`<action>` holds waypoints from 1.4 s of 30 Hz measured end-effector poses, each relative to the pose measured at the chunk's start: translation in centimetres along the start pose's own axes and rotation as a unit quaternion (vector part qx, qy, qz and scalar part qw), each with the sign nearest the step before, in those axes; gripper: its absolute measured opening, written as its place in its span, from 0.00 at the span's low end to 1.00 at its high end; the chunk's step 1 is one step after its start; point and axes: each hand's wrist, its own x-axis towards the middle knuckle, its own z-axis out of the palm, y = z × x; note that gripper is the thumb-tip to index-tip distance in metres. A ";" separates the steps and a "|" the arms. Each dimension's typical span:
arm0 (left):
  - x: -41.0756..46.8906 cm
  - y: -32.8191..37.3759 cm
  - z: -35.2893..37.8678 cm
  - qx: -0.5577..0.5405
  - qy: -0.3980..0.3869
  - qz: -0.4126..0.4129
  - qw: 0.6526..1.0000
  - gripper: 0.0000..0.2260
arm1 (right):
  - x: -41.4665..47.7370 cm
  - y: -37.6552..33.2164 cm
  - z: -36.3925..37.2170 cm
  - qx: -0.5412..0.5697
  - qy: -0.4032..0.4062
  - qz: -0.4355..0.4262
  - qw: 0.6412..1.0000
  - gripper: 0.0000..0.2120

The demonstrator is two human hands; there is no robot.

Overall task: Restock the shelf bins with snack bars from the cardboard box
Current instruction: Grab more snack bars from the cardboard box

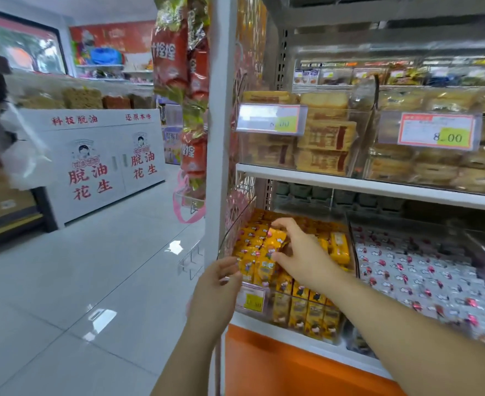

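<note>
**Seat the bar, holding it by its edges**

Your right grip (301, 250) reaches into the bin (233, 238) at 6 o'clock in view. Its thumb and fingers pinch an orange bar (275, 238) just above the yellow packs (340, 247) stacked there. Your left grip (218, 284) lies against the bin's front corner, at 7 o'clock from the bar, fingers loosely curved; whether it clasps the rim can't be told. The box is out of view. Judge the bar light, its foil slick and crinkly, the filling likely crushable: hold the long edges, not the sealed ends, and squeeze gently
</note>
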 end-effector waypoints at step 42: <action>4.2 -0.4 -1.5 0.005 -0.120 0.110 0.987 0.09 | 1.9 -3.3 -0.7 0.280 -0.050 0.038 0.958 0.13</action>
